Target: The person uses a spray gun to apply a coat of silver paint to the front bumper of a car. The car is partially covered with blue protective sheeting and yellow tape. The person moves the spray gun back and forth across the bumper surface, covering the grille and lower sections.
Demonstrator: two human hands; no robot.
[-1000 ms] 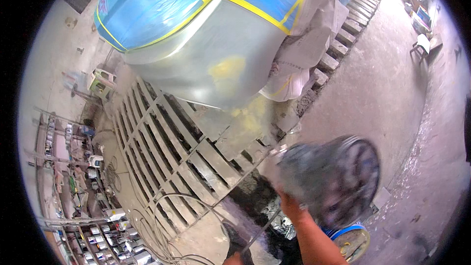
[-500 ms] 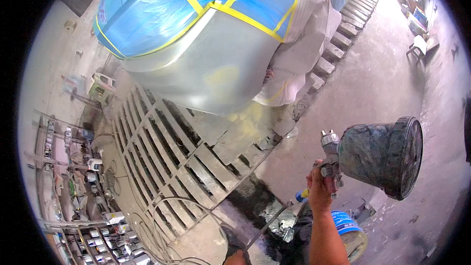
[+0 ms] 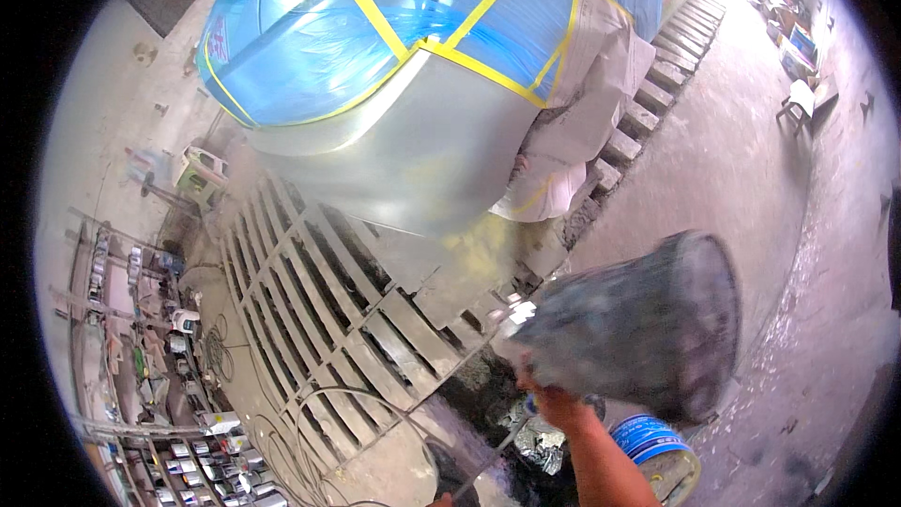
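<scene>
My right hand [image 3: 556, 400] is closed around a spray gun [image 3: 514, 333], whose metal front is smeared by motion. Its large dark paint cup [image 3: 648, 324] tilts to the right and hides much of the gun. An air hose [image 3: 495, 451] runs from below the gun to the lower edge. At that edge, beside the hose, only a sliver of what looks like my left hand [image 3: 439, 501] shows, its fingers hidden. Ahead, apart from the gun, is a grey car body panel [image 3: 422, 145] with a yellowish patch. Blue masking film [image 3: 375, 66] edged with yellow tape [image 3: 361, 0] covers the car above it.
Masking paper [image 3: 591, 99] hangs at the panel's right side. A slatted floor grating [image 3: 319, 300] lies below the car, with looped hose [image 3: 282, 432] nearby. A blue-banded bucket [image 3: 648, 437] stands by my right forearm. Shelves of cans [image 3: 178, 469] line the left; a white stool [image 3: 800, 99] stands far right.
My right hand has swung the spray gun left and slightly down, turning its cup. The view has shifted, so the car sits a little lower. The skin at the lower edge has slipped mostly out of view.
</scene>
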